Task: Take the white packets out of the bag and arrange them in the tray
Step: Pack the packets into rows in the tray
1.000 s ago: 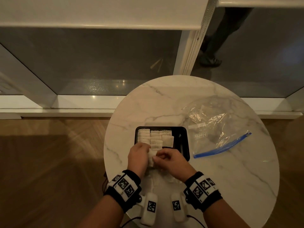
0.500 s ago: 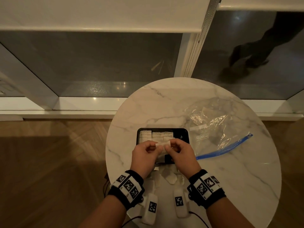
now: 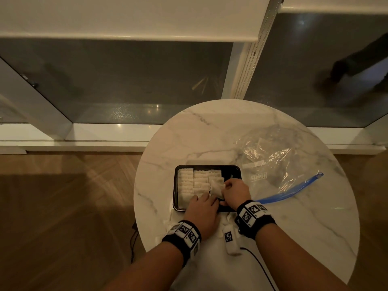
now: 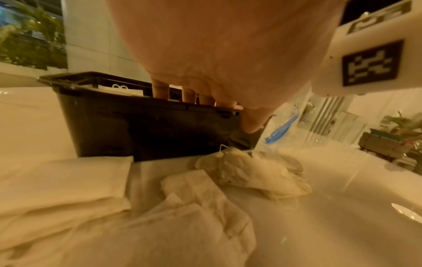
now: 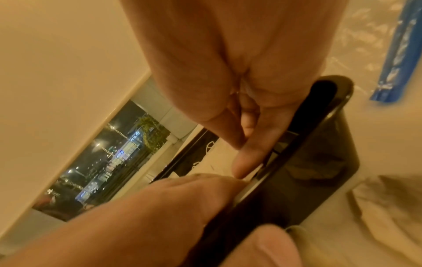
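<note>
Hands (image 3: 236, 191) lowered into tray (image 3: 236, 170); bag (image 3: 273, 162) beside.

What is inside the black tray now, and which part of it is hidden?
The black tray holds rows of white packets on its left side. The right hand holds one more packet above them. The left hand covers the near edge, so what lies under it is hidden.

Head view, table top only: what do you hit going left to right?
Black tray with rows of white packets → right hand pinching a packet over the tray → clear bag → the bag's blue zip strip.
</note>
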The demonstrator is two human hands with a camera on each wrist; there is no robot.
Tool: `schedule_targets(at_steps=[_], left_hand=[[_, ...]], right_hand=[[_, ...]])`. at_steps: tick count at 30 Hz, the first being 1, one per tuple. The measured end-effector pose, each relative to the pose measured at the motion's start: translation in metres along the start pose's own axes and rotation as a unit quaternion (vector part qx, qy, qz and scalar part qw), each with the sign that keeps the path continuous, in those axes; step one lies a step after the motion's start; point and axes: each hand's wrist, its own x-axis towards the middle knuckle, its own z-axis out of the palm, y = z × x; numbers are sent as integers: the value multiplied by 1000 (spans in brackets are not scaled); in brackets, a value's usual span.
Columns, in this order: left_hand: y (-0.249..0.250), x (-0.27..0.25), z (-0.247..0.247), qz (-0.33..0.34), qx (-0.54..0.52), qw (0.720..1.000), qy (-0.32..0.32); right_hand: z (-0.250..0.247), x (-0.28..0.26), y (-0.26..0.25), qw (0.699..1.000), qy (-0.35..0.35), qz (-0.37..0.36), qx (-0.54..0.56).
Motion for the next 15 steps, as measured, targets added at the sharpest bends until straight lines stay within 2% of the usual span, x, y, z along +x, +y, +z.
schedule_targets(at_steps=[9,15], left_hand=[[-6,5,2,8,32,999,-22],[-6,4,10,5,19,1000,19]], right_hand=[[10,13,-4,991,10,-46,-125],[13,18,-2,987,11,-65,-146]])
